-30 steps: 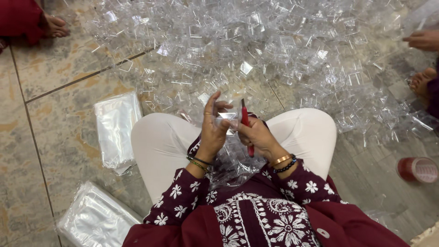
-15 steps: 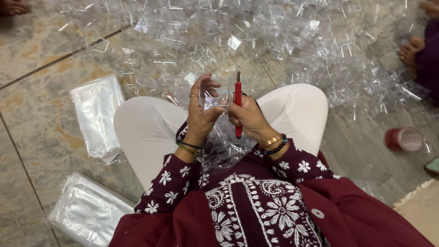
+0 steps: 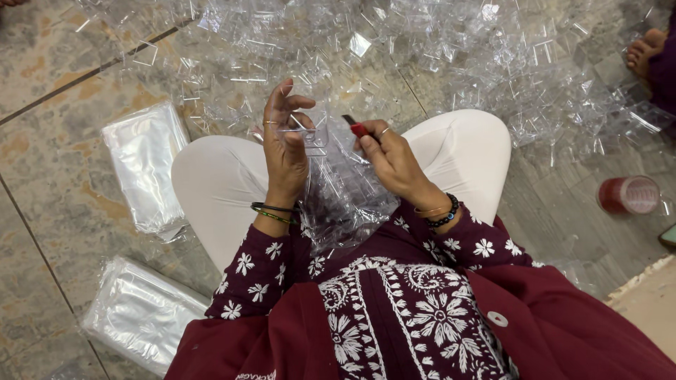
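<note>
— What is in your grip?

— My left hand (image 3: 284, 151) grasps a small clear plastic box (image 3: 310, 135) above my lap. My right hand (image 3: 391, 158) is clenched on a red-handled tool (image 3: 355, 127), just beside it.

— And around?

— A heap of clear plastic pieces (image 3: 451, 56) on the tiled floor (image 3: 49, 162).

Maroon white-embroidered tunic (image 3: 415, 317), white trousers (image 3: 211, 183), bangles (image 3: 273, 211), possibly glass.

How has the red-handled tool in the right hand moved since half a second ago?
Yes. The red-handled tool was upright, rising past the white-trousered knees; now it is tipped over, pointing up-left toward the left hand, low in the right hand.
</note>
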Motion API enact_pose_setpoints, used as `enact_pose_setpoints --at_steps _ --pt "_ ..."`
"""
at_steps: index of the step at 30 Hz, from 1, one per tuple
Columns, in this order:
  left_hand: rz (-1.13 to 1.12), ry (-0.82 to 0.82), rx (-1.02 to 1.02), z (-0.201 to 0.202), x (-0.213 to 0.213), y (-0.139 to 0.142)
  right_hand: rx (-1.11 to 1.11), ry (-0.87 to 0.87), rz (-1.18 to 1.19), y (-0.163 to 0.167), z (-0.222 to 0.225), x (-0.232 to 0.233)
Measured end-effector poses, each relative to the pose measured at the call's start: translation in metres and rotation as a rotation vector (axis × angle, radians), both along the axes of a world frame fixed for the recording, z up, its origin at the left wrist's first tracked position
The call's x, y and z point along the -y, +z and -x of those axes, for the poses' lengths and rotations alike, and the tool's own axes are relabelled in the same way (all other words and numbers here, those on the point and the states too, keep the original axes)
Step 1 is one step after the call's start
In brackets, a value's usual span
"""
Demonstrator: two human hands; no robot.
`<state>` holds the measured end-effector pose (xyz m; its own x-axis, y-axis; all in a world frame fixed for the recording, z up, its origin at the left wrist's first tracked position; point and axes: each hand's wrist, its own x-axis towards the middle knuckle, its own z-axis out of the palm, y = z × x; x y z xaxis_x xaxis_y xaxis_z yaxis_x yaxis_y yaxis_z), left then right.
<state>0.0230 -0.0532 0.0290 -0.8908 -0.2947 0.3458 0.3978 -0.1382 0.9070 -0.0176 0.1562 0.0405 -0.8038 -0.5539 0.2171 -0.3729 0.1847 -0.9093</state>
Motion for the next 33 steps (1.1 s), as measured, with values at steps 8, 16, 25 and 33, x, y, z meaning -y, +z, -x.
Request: enact_pose_setpoints --at_steps 8,16,25,33 --pt "0.086 -0.052 0.001 -0.004 -0.007 -0.001 -0.303 0.087 -0.356 0.017 0.007 0.013" --pt "0.151 -0.015 -0.02 -0.004 -0.012 -0.011 -0.218 0.163 -0.407 -0.002 0.015 0.016" --pt "0.243 0.029 -0.055 -0.01 -0.005 0.002 0.038 0.188 -0.334 -0.018 0.014 -0.006" --pt "0.527 0.02 -0.116 -0.018 0.002 0.021 -0.264 0.068 -0.294 0.019 0.027 -0.026"
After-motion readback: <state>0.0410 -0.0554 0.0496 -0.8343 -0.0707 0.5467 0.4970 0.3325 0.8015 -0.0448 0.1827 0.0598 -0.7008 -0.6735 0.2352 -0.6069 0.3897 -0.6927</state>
